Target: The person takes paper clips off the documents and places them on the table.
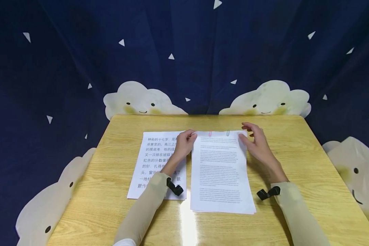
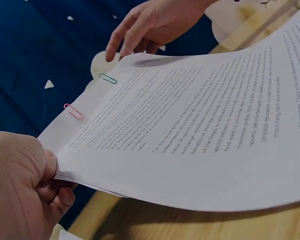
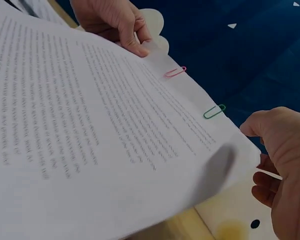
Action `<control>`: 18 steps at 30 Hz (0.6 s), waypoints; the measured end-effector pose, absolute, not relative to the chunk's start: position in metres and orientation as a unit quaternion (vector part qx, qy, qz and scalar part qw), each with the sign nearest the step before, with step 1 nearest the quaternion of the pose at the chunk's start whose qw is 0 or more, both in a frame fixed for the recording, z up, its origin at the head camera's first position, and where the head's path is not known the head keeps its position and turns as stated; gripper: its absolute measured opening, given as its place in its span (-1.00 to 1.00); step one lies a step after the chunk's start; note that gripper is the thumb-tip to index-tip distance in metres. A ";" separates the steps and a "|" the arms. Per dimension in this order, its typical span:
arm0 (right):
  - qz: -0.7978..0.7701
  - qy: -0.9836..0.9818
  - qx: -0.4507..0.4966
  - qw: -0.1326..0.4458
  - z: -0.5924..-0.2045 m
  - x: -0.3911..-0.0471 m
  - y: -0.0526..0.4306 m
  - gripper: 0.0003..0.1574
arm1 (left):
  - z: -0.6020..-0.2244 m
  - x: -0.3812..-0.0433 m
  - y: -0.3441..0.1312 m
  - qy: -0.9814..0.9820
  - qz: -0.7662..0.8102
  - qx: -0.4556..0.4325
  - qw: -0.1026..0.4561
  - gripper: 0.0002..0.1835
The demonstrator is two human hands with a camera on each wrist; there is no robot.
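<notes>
A stack of printed sheets (image 1: 222, 171) in small English type tilts up at its far edge. A pink paper clip (image 2: 73, 111) and a green paper clip (image 3: 214, 111) sit side by side on that edge. My left hand (image 1: 185, 142) pinches the far left corner of the sheets, thumb on top in the right wrist view. At the far right corner is my right hand (image 1: 257, 142), its thumb by the paper's edge and its fingers (image 2: 135, 30) spread loosely apart, not closed on the sheets.
A second stack of sheets (image 1: 141, 164) in large Chinese characters lies on the wooden table (image 1: 104, 205) to the left, partly beneath my left forearm. Behind the table's far edge hangs a dark blue curtain (image 1: 203, 61) with white clouds and triangles.
</notes>
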State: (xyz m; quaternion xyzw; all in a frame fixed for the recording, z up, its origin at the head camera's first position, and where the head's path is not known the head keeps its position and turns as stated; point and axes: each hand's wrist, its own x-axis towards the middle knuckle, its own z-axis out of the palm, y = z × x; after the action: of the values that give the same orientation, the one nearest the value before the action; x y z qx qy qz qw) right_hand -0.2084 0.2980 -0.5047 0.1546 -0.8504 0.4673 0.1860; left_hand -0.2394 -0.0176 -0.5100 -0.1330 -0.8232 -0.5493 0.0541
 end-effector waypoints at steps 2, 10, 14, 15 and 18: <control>0.456 -0.853 0.164 0.191 -0.502 -0.208 0.297 -0.41 | -0.510 -0.238 -0.016 -0.820 -0.554 -0.133 0.053 -0.79; 0.442 -0.845 0.208 0.217 -0.496 -0.219 0.285 -0.64 | -0.512 -0.236 -0.017 -0.811 -0.571 -0.119 0.049 -0.78; 0.447 -0.841 0.218 0.214 -0.494 -0.221 0.282 -0.76 | -0.514 -0.236 -0.016 -0.805 -0.581 -0.116 0.044 -0.79; 0.447 -0.841 0.218 0.210 -0.493 -0.222 0.281 -0.78 | -0.514 -0.235 -0.017 -0.804 -0.581 -0.115 0.042 -0.79; 0.440 -0.847 0.220 0.202 -0.491 -0.222 0.279 -0.82 | -0.515 -0.236 -0.017 -0.802 -0.584 -0.116 0.038 -0.79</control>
State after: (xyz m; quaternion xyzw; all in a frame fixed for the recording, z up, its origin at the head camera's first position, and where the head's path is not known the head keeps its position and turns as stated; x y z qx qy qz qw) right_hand -0.2220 0.2794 -0.4911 0.2204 -0.8465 0.4405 0.2019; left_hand -0.2356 -0.0165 -0.5148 -0.1158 -0.8024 -0.5843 0.0377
